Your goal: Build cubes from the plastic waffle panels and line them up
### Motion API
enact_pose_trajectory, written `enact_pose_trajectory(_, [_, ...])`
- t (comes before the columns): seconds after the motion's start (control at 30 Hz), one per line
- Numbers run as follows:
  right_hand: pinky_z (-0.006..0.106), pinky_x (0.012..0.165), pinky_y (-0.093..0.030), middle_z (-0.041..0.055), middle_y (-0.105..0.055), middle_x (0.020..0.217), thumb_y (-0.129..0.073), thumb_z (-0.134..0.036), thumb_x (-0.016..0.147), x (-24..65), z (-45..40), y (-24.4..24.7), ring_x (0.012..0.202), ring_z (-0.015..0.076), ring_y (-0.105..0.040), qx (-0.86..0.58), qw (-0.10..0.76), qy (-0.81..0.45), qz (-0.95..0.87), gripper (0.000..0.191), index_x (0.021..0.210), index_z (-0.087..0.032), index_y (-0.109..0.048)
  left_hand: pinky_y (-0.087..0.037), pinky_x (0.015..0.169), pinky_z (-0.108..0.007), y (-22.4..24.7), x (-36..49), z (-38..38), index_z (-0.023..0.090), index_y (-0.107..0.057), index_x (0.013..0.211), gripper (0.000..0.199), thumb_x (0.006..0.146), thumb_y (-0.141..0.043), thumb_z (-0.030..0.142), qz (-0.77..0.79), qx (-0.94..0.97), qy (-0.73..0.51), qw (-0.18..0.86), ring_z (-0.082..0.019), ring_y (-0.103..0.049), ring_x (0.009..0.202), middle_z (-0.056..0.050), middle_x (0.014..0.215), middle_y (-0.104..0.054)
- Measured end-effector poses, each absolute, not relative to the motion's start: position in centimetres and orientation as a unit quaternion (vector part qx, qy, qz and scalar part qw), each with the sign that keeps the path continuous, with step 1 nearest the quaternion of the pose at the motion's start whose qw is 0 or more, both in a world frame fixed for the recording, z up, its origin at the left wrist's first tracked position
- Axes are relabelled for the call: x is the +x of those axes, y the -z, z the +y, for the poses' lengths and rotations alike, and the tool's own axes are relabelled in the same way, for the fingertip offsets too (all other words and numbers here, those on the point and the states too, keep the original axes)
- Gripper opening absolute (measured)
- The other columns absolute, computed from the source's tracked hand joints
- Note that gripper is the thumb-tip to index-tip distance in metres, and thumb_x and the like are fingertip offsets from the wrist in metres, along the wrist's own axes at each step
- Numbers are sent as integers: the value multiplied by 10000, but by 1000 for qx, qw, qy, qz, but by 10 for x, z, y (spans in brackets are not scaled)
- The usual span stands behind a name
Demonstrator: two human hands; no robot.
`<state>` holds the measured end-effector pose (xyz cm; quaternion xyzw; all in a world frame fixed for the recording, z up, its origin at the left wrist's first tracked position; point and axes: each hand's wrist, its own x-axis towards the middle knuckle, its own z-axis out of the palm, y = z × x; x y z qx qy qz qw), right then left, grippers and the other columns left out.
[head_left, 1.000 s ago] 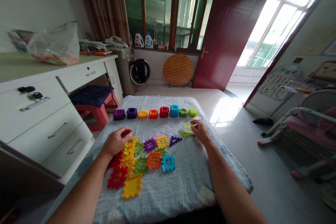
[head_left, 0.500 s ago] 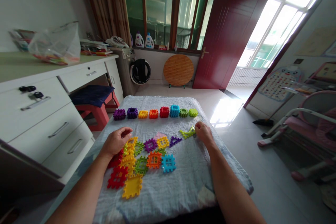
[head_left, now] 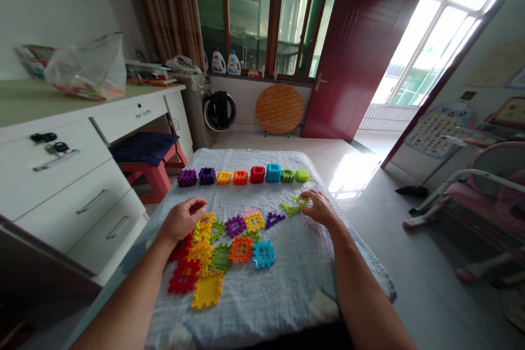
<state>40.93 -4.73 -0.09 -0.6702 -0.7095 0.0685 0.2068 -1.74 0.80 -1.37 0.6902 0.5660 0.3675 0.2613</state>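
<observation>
My right hand [head_left: 320,209] pinches a light green triangular interlocking piece [head_left: 302,200] between thumb and fingers. Another light green triangular piece [head_left: 289,209] lies just left of it on the cloth. My left hand [head_left: 182,220] rests beside a yellow notched piece [head_left: 206,221], fingers loosely curled with a gap to the thumb and nothing visible in them. Around it lie a red square piece [head_left: 184,276], a yellow panel [head_left: 207,290] and a green square piece [head_left: 220,257]. Farther right are an orange piece [head_left: 240,250], a blue piece [head_left: 263,254] and a purple triangle [head_left: 274,220].
Along the far side of the cloth-covered table [head_left: 295,290] stands a row of small assembled blocks, from a purple block [head_left: 187,178] to a light green block [head_left: 302,175]. A red stool [head_left: 150,175] and a white desk [head_left: 74,175] are to the left. A pink chair [head_left: 484,191] stands right.
My right hand has turned and its fingers now extend left over the light green triangular piece, lifting its edge slightly. My left hand has stayed in place.
</observation>
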Motion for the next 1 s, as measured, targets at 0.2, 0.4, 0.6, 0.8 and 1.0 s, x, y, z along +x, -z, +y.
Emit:
enact_pose_trajectory(0.2, [335, 830, -354, 53, -641, 949, -687, -362, 719, 379, -50, -7, 932, 229, -543, -636, 177, -63, -748, 284, 961, -215, -698, -543, 792, -306, 14, -18, 9, 190, -666, 875, 393, 654, -577, 502, 566, 689, -365, 267, -221, -692, 808, -45, 845, -739])
enact_pose_trajectory(0.4, [316, 805, -332, 48, -622, 950, -701, -385, 695, 375, -53, -8, 921, 216, -535, -649, 141, -74, -744, 365, 1013, -207, -677, -541, 800, -314, 13, -17, 8, 185, -664, 886, 404, 657, -570, 505, 570, 690, -357, 268, -224, -690, 810, -52, 849, -737])
enact_pose_trajectory(0.6, [304, 796, -327, 57, -616, 969, -647, -256, 697, 380, -52, -7, 914, 204, -527, -643, 135, -96, -748, 340, 1031, -193, -656, -547, 791, -320, 15, -17, 8, 191, -665, 876, 396, 655, -577, 508, 569, 690, -359, 268, -227, -691, 805, -49, 839, -739])
enact_pose_trajectory(0.8, [295, 764, -325, 48, -625, 909, -605, -214, 691, 379, -49, -4, 855, 187, -532, -639, 132, -102, -751, 249, 931, -187, -668, -544, 779, -305, 15, -17, 9, 194, -664, 880, 393, 658, -573, 505, 568, 691, -361, 265, -222, -689, 800, -43, 838, -736])
enact_pose_trajectory(1.0, [258, 693, -356, 24, -623, 792, -611, -222, 666, 393, -40, -7, 724, 149, -518, -629, 182, -86, -751, 179, 831, -171, -658, -545, 764, -292, 14, -17, 9, 202, -661, 873, 397, 654, -578, 522, 569, 691, -356, 268, -222, -691, 813, -38, 844, -741])
